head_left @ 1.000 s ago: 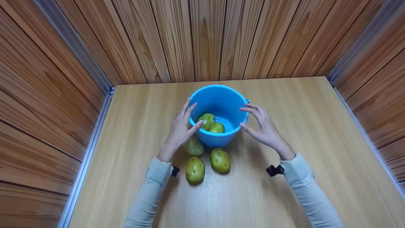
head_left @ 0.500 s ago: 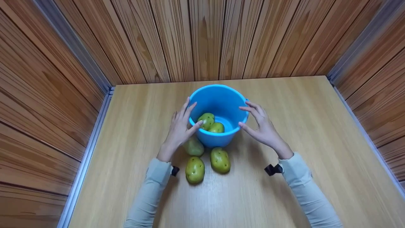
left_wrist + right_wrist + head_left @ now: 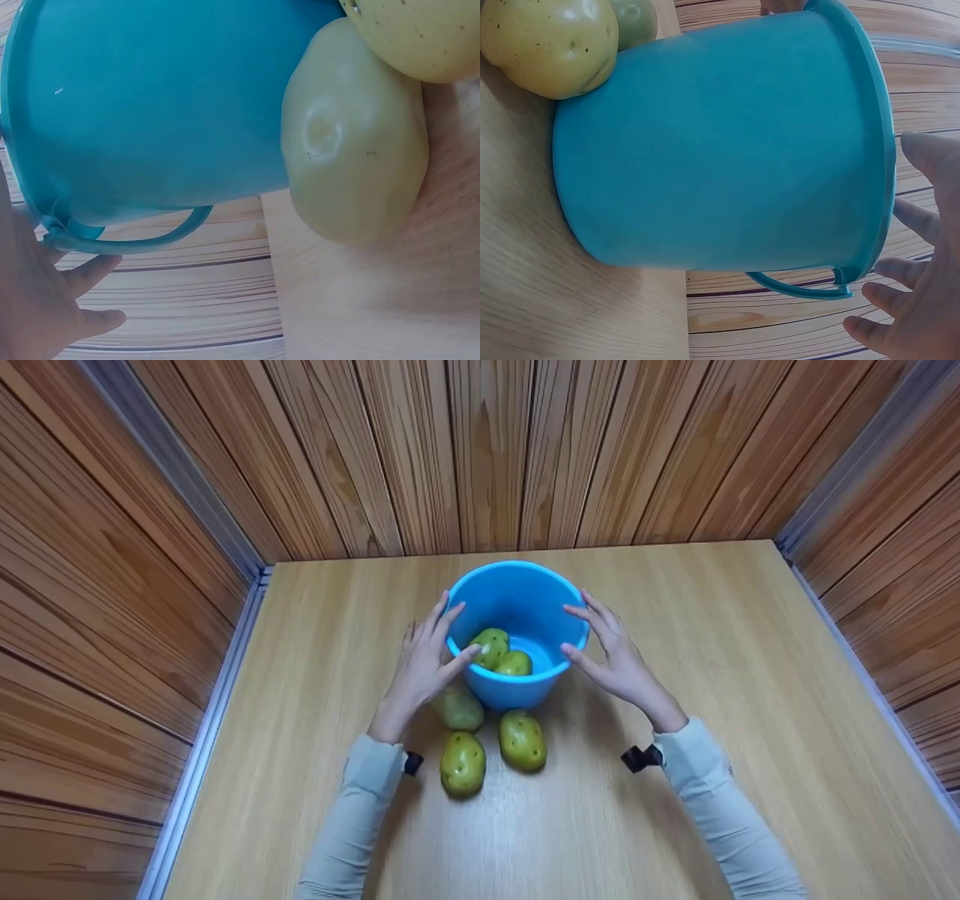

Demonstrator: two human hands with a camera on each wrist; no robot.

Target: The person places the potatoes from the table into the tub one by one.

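A blue bucket (image 3: 517, 679) stands upright on the table, with two yellow-green potatoes (image 3: 514, 662) inside. My left hand (image 3: 421, 669) is at the left of its rim, fingers spread and fairly straight; whether they press on the rim is hard to tell. Opposite, at the right of the rim, is my right hand (image 3: 619, 661). Its fingers are spread too, and in the right wrist view the fingertips (image 3: 919, 150) are at or very near the rim. Outside, a paler potato (image 3: 356, 135) lies against the bucket, below my left hand. Two more potatoes (image 3: 523, 740) (image 3: 463, 763) lie in front.
The bucket's handle (image 3: 799, 289) hangs down on its far side. Wood-plank walls (image 3: 487, 457) rise behind and at both sides of the light wooden table (image 3: 735, 660). A small black device (image 3: 641, 758) is strapped to each wrist.
My right hand has shifted slightly left, closer in over the bucket's rim. The left hand has moved barely to the left. Bucket and potatoes stay where they were.
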